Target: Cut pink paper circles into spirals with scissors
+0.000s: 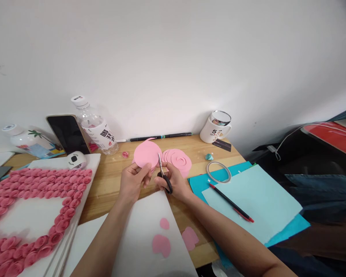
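Note:
My left hand (134, 180) pinches a pink paper circle (147, 153) by its lower edge, raised above the wooden desk. A thin curled strip stands up from the circle's top. In my right hand (174, 181) is a pair of scissors (162, 169) with dark handles, its blades pointing up at the circle's right edge. Just behind my right hand lie overlapping pink paper spirals (178, 158) on the desk. Pink paper scraps (162, 245) rest on the white sheet (141, 231) between my forearms.
At left, rolled pink paper flowers (66, 213) cover a white board (34, 215). A phone (67, 132) and a bottle (96, 129) stand behind it. At right are a mug (215, 129), a tape roll (229, 175), a pen (230, 202) and blue paper (265, 204).

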A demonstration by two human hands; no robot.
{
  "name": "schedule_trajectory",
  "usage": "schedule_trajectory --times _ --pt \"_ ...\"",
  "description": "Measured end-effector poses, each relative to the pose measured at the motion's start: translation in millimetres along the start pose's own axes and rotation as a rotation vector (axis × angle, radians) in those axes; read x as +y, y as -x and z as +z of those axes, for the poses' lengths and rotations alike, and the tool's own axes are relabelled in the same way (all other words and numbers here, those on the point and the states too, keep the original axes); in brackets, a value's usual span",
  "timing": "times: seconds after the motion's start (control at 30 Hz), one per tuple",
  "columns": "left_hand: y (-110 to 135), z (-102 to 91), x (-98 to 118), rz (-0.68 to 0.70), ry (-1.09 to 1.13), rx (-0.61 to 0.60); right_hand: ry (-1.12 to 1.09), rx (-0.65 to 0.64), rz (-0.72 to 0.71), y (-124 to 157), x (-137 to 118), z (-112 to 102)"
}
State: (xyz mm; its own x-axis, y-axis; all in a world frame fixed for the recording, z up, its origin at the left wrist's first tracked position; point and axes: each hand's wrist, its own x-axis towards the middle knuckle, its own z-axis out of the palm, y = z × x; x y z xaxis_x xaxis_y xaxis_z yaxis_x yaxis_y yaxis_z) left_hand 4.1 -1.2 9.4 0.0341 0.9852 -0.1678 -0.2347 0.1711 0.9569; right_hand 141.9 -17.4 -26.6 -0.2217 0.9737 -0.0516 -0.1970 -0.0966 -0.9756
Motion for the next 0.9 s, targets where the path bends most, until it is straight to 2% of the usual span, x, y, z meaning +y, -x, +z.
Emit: schedule_trajectory --times 0.3,0.53,0.9 --pt "-0.1 -0.2 -4.0 -0.008 -0.023 -0.011 0.001 -0.022 0.024 0.7 3.6 0.9" --pt "-0.8 -3.0 -3.7 -0.010 -0.135 -0.078 -0.122 0.014 -0.050 -1.4 -5.5 2.4" --pt "2.3 -0.7 1.8 0.004 -0.138 -0.071 -0.070 0.011 -0.023 0.2 -8.1 2.2"
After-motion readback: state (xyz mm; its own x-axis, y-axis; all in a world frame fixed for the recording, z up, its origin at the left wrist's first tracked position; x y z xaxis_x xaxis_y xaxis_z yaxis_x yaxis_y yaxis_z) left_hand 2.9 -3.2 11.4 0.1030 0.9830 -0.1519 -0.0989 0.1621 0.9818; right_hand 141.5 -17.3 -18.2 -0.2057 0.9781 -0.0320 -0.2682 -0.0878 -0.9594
